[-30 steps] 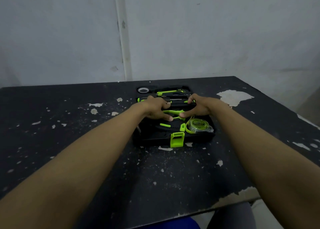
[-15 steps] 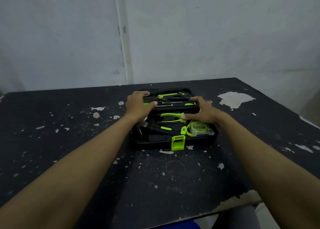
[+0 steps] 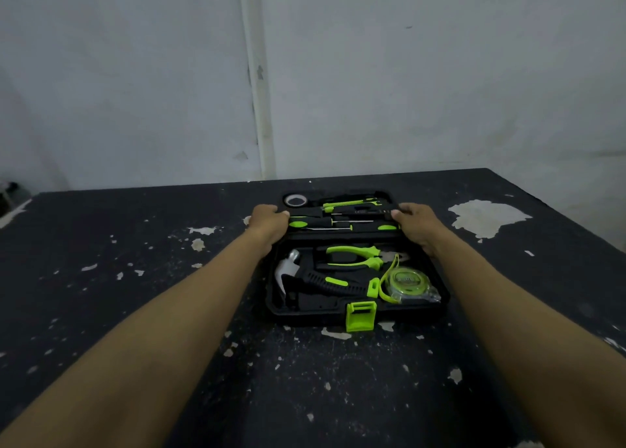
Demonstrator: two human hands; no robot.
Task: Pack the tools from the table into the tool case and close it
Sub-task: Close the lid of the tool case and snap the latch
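A black tool case [image 3: 281,307] lies open on the table, a green latch [image 3: 360,315] at its near edge. Its near half holds a hammer [image 3: 305,278], green-handled pliers [image 3: 355,256] and a green tape measure [image 3: 408,283]. The far half, the lid [image 3: 338,236], carries screwdrivers [image 3: 318,223], a green knife [image 3: 349,204] and a tape roll [image 3: 295,199]. My left hand [image 3: 267,222] grips the lid's left edge. My right hand [image 3: 418,224] grips its right edge. The lid lies nearly flat.
The black table [image 3: 135,312] has chipped paint with pale patches, a big one [image 3: 487,217] at the far right. A grey wall with a vertical white pipe [image 3: 259,92] stands just behind the table. The table's right edge slants close to my right arm.
Both hands left the pliers in the middle of the case and spread outward to the lid's left and right edges, where they now grip it.
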